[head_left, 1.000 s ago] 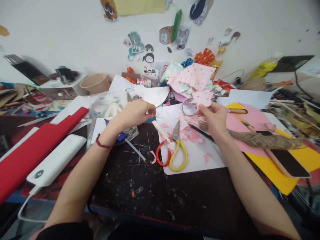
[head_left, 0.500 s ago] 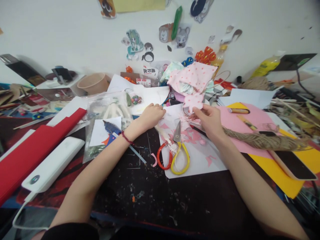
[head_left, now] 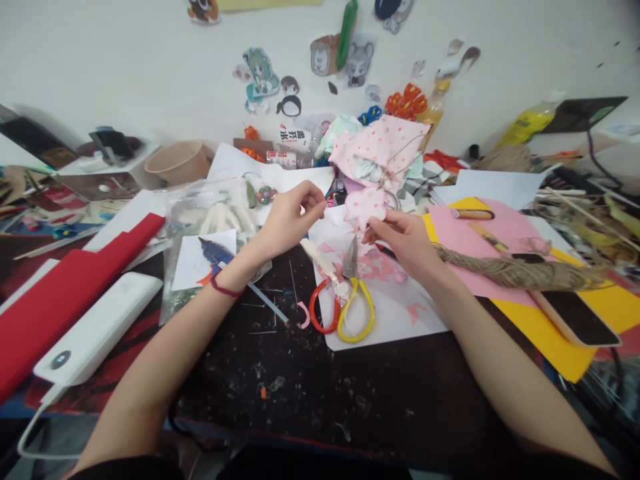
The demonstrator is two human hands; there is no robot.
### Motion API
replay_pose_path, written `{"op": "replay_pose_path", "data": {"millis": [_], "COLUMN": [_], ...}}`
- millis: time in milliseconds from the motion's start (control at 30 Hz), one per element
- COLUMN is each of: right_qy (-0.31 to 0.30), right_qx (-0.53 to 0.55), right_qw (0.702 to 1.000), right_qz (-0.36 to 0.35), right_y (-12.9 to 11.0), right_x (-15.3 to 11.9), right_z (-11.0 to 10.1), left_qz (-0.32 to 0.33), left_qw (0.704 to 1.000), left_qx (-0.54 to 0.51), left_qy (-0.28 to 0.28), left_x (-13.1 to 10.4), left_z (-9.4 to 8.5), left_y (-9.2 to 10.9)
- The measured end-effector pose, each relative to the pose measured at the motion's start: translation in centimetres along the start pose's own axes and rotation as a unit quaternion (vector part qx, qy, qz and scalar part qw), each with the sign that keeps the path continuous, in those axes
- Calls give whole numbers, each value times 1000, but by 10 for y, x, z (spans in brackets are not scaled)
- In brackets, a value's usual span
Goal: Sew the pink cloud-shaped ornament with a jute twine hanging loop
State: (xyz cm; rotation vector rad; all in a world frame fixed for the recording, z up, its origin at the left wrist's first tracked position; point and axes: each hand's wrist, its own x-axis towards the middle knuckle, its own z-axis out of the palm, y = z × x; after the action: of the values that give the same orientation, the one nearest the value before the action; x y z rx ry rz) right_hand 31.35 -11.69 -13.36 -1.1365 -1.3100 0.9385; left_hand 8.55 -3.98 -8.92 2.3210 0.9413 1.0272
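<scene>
Right hand [head_left: 406, 239]'s pinching a pink, red-dotted, flower-shaped fabric piece [head_left: 364, 205]; left hand [head_left: 289, 219] is loosely curled, can't tell if it's gripping anything.

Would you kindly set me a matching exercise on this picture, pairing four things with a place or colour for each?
Things:
1. Scissors
2. Pink dotted cutout
3. Twine bundle
4. White power bank

Places or colours:
A. Lying across the pink sheet
B. One red handle, one yellow
C. Beside the long red strip
D. Held in the right hand

Pairs: 1-B, 2-D, 3-A, 4-C
</scene>
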Motion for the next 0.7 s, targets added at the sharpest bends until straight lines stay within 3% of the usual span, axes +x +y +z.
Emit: {"op": "replay_pose_path", "data": {"millis": [133,333,433,533,700], "right_qy": [-23,-42,-48,-66,-148], "right_qx": [-13,19,15,16,-21], "right_qw": [999,999,999,997,984], "right_qz": [-17,-13,-5,18,101], "right_y": [-8,-17,-20,-23,-25], "right_x": [-5,-10,-12,-16,-22], "right_z": [3,5,6,13,42], "left_qz": [-8,25,5,-21,-100], "left_qw": [999,998,998,998,990], "left_qx": [-51,62,59,57,93], "left_qy": [-18,-7,8,-18,-39], "left_x": [-10,-17,-23,-39,-77], "left_z": [6,-11,-22,-27,-32], "left_y": [10,40,52,56,58]}}
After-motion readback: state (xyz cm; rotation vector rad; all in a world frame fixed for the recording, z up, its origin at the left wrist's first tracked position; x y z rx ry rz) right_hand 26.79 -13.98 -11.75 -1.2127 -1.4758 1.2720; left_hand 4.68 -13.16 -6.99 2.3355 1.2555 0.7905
